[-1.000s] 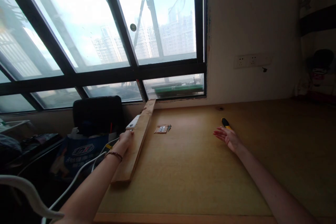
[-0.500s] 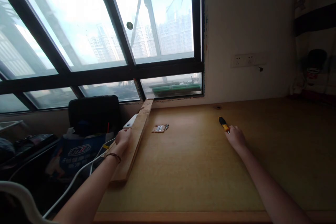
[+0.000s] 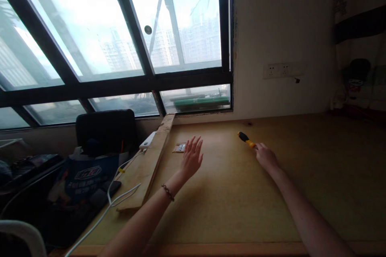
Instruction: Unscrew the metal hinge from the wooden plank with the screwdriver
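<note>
My left hand (image 3: 192, 156) is over the tabletop with its fingers spread and nothing in it. Just behind its fingertips lies a small flat piece with metal plates (image 3: 180, 148), probably hinges; the hand partly hides it and covers the thin metal pieces beside it. To the left, a long wooden board (image 3: 147, 168) rests on the table. My right hand (image 3: 266, 158) is closed around one end of a screwdriver (image 3: 246, 139) with a black and yellow handle, which points away to the upper left.
The wooden table (image 3: 235, 204) stretches to the wall with a power outlet (image 3: 277, 70). A white power strip (image 3: 147, 140) sits behind the board, and a white cable (image 3: 109, 192) runs over the board's near end. A black chair (image 3: 105, 132) and a blue bag (image 3: 89, 176) stand left.
My left hand has let go of the board and moved right, its fingers opening. The white cable now lies across the board. The screwdriver has shifted slightly left and tilted flatter.
</note>
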Available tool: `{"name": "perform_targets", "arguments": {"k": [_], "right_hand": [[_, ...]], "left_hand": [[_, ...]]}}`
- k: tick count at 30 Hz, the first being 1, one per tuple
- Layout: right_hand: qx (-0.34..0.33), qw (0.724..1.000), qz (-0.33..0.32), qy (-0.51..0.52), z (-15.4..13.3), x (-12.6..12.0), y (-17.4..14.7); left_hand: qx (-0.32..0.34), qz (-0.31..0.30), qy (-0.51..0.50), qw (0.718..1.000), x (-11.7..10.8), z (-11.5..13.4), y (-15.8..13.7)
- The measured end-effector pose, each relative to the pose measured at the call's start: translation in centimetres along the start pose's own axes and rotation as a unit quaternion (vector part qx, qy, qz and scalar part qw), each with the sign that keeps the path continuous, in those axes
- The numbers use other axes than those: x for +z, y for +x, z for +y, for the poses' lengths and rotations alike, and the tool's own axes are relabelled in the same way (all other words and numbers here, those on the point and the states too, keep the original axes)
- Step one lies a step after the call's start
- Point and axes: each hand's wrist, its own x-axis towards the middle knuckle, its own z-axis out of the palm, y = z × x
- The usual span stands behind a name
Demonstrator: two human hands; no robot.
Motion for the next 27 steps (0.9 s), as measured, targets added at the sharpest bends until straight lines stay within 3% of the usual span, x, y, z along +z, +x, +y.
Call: {"name": "perform_targets", "arguments": {"k": [4, 8, 10, 13, 16, 20, 27], "right_hand": [[-0.219, 0.975, 0.035, -0.011, -4.0, -1.3, -1.2], [-0.312, 0.95, 0.025, -0.014, -7.0, -1.8, -2.7], [-0.32, 0.947, 0.027, -0.005, -7.6, -1.8, -3.0], [-0.278, 0.957, 0.079, 0.014, -7.4, -1.9, -2.7], [-0.231, 0.964, 0.123, 0.039, -6.8, -1.5, -2.2], [-0.231, 0.966, 0.099, 0.062, -6.5, -0.4, -2.1], [-0.236, 0.966, 0.076, 0.078, -6.7, 0.1, -2.4]], "left_hand": [[0.077, -0.042, 0.006, 0.996, 0.9, 4.2, 1.3], [0.119, -0.104, 0.022, 0.987, 1.0, 5.7, 1.9], [0.099, -0.114, 0.016, 0.988, 0.7, 5.5, 1.8], [0.024, -0.114, -0.021, 0.993, 0.2, 4.3, 1.6], [-0.127, -0.13, -0.047, 0.982, 0.2, 2.5, 1.5], [-0.306, -0.18, -0.018, 0.935, 0.7, -0.3, 1.3], [-0.368, -0.278, -0.006, 0.887, 2.1, -3.2, 0.6]]}}
